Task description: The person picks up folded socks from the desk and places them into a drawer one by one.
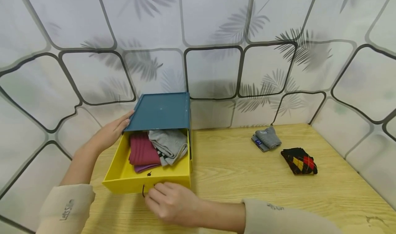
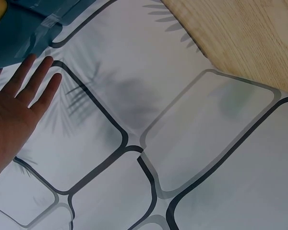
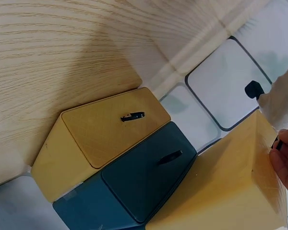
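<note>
My right hand pinches the dark loop handle on the front of a pulled-out yellow drawer. The drawer belongs to a small chest with a blue top. On the left edge of that top rests my left hand; its fingers look straight in the left wrist view. Inside the drawer lie a folded maroon sock-like garment, a purple one partly beneath it, and a folded grey one with a black-and-white check. The blue top hides the back of the drawer.
Folded grey socks and folded argyle socks lie on the wooden table, right of the chest. Two other drawers, one yellow and one blue, are closed. Patterned cloth hangs behind the table.
</note>
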The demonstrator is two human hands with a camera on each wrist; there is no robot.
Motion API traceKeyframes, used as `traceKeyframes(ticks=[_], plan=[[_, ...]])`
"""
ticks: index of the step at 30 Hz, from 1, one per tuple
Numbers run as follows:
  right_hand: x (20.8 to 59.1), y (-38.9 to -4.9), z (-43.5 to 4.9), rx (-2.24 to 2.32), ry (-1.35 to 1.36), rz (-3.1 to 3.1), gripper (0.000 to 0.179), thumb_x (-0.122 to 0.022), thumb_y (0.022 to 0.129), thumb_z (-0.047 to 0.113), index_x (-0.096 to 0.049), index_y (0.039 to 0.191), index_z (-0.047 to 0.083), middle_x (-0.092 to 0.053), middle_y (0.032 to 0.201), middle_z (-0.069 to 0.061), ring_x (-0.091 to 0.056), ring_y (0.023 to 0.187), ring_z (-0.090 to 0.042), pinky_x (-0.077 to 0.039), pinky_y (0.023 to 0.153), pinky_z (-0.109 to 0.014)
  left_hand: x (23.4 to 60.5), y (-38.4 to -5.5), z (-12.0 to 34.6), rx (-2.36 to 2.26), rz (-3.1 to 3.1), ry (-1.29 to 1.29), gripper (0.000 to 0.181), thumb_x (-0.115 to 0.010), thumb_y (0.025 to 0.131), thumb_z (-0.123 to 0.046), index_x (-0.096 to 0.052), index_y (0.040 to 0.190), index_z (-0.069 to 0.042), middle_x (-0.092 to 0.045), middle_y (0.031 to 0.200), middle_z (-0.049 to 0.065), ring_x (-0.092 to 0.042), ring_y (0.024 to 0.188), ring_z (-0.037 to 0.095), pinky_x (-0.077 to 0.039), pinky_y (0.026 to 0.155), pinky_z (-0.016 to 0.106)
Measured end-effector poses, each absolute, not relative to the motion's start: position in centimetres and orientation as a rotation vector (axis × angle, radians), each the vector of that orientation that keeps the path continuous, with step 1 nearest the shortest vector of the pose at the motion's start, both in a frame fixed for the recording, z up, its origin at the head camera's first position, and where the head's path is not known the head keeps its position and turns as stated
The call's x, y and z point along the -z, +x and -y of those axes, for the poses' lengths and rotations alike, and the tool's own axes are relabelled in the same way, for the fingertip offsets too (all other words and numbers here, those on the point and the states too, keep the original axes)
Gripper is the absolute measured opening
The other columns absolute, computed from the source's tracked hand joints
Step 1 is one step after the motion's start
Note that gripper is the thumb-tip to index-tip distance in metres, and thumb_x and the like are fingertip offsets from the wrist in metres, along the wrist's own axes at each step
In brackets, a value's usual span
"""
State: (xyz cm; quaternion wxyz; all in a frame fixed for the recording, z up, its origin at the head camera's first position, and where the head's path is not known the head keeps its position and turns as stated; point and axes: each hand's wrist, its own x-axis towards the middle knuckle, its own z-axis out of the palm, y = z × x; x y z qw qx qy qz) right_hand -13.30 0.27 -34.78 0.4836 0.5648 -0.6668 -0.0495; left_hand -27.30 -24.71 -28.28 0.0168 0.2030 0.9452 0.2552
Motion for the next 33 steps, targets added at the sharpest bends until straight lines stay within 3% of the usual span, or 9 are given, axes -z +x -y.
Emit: traceKeyframes(ticks=[24,33], plan=[[34.0,-15.4,0.1,0.024,1.276,1.781,0.041,-0.031,0.096,-0.003,-0.069,0.087,0.008,-0.063,0.087,0.0,-0.054,0.075,-0.011,-0.045,0.072,-0.015,28.4,-27.2,24.7,-0.805,-2.933,0.629,0.056,-0.019,0.101,-0.044,-0.011,0.15,-0.018,-0.019,0.146,0.025,-0.023,0.128,0.047,-0.017,0.1,0.062],[33.6,-16.3,0.4,-0.027,1.25,1.896,0.022,-0.049,0.091,-0.002,-0.069,0.09,0.007,-0.063,0.09,-0.001,-0.055,0.078,-0.011,-0.045,0.074,-0.014,28.4,-27.3,24.9,-0.786,-2.938,0.625,0.055,-0.018,0.101,-0.044,-0.011,0.15,-0.019,-0.019,0.146,0.025,-0.021,0.128,0.048,-0.017,0.099,0.062]])
